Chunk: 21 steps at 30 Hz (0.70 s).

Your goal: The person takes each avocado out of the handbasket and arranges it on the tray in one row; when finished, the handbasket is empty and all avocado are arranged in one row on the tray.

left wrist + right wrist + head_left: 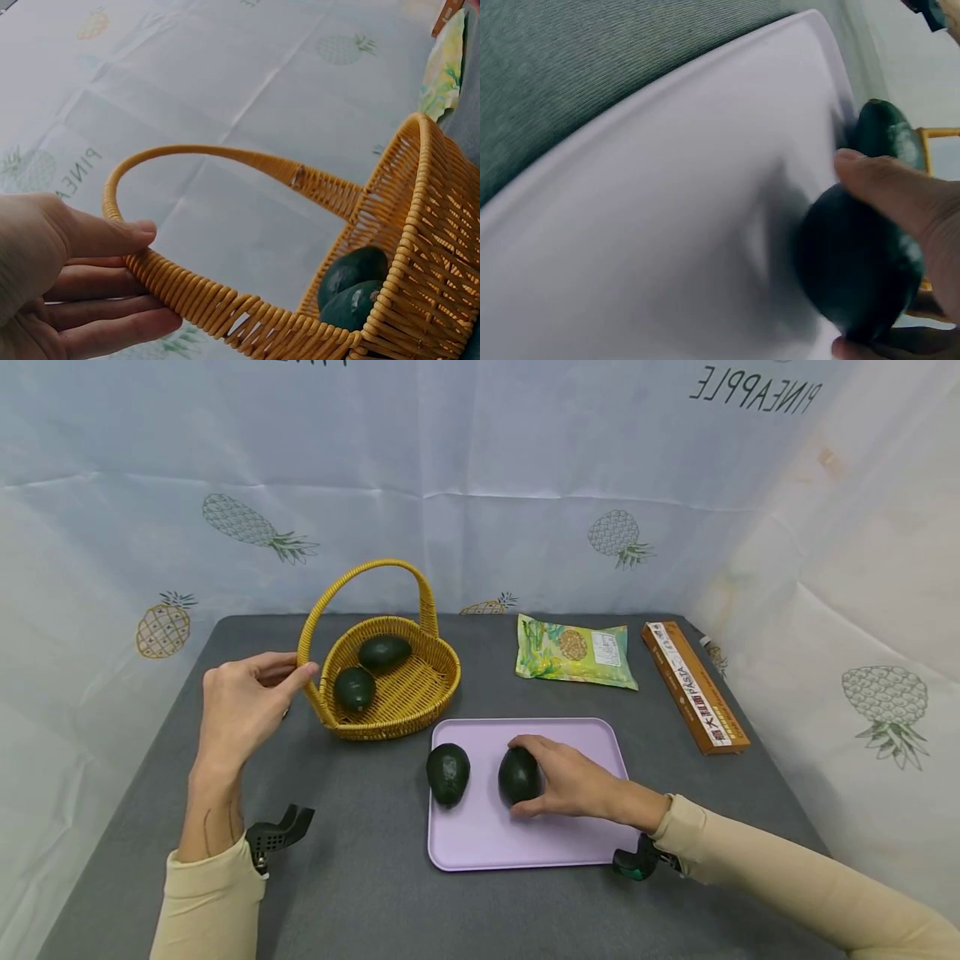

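One gripped avocado point(517, 776) has its long axis running front-to-back.

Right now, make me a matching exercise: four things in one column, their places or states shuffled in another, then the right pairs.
1. Yellow woven basket
2. Flat lilac rectangular tray
3. Shiny green-and-yellow plastic packet
4. Long orange-brown pasta box

A. Rightmost of the four
B. Pinched by the bare left hand
C. Beyond the tray, between basket and box
D. Beneath the bare right hand

Pairs: 1-B; 2-D; 3-C; 4-A
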{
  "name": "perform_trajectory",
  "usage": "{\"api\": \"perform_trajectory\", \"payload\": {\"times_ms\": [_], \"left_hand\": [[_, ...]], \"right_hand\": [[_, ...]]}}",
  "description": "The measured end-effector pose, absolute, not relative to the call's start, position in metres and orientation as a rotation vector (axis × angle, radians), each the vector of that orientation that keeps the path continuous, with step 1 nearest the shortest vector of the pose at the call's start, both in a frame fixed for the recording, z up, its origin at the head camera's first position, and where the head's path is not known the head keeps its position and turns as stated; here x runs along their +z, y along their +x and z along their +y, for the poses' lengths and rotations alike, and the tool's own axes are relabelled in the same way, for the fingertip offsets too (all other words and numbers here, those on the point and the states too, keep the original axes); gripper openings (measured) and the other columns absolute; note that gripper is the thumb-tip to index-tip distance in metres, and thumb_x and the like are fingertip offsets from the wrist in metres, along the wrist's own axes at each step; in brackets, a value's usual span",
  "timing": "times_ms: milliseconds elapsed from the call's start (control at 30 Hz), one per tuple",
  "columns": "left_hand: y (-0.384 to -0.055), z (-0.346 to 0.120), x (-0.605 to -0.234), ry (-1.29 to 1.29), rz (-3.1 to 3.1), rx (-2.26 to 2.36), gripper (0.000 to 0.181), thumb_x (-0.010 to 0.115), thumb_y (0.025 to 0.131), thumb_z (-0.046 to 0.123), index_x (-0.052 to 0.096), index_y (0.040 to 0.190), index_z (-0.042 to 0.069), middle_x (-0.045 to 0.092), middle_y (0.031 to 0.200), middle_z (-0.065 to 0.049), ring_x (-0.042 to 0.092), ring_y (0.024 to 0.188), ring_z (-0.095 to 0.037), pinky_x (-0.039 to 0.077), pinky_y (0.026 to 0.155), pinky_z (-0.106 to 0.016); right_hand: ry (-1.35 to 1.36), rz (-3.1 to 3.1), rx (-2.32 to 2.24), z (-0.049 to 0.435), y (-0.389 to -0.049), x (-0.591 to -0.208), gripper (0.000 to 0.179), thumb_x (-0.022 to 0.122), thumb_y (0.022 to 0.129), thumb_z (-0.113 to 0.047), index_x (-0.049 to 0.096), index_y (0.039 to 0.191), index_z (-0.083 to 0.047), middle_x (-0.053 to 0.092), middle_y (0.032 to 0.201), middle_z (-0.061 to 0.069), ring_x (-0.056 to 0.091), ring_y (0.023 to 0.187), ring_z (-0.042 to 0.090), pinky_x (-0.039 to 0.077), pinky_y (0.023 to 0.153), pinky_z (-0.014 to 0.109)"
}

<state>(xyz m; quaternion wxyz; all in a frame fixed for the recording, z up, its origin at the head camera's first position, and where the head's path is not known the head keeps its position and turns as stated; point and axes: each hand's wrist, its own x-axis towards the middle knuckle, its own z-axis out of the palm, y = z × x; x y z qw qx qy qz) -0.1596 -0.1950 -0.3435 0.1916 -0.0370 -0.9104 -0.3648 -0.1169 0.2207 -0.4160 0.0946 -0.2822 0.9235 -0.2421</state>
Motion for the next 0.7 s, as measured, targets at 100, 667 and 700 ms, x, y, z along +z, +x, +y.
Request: {"api": "perform_trajectory", "payload": {"times_ms": [100,667,700], "left_hand": [[-0.1597,-0.1952,-0.3434,-0.1,-2.561,-1.019,0.04,0.076,0.098,0.037,0.079,0.121,0.005,0.08,0.103,-0.018,0.048,0.073,0.027,0.041,0.066,-0.004],[-0.1605,-0.1956,-0.3443,-0.106,-2.559,-1.025,0.04,0.076,0.098,0.036,0.079,0.121,0.004,0.08,0.104,-0.019,0.049,0.073,0.028,0.042,0.064,-0.003],[-0.1607,-0.1956,-0.3443,-0.107,-2.559,-1.022,0.04,0.076,0.098,0.036,0.079,0.121,0.004,0.08,0.104,-0.019,0.049,0.073,0.027,0.042,0.064,-0.004]], "right_hand": [[-0.849,2.733,-0.746,0.2202,-0.1173,-0.4176,0.089,0.094,0.076,-0.047,0.053,0.143,-0.007,0.065,0.135,0.007,0.065,0.12,0.017,0.057,0.1,0.042],[-0.813,2.717,-0.548,0.2248,-0.1194,-0.4128,0.099,0.091,0.076,-0.049,0.044,0.156,-0.015,0.059,0.145,0.008,0.06,0.128,0.025,0.055,0.098,0.052],[-0.814,2.714,-0.532,0.2252,-0.1196,-0.4125,0.099,0.091,0.076,-0.049,0.044,0.157,-0.016,0.059,0.145,0.008,0.06,0.128,0.025,0.054,0.098,0.051]]}}
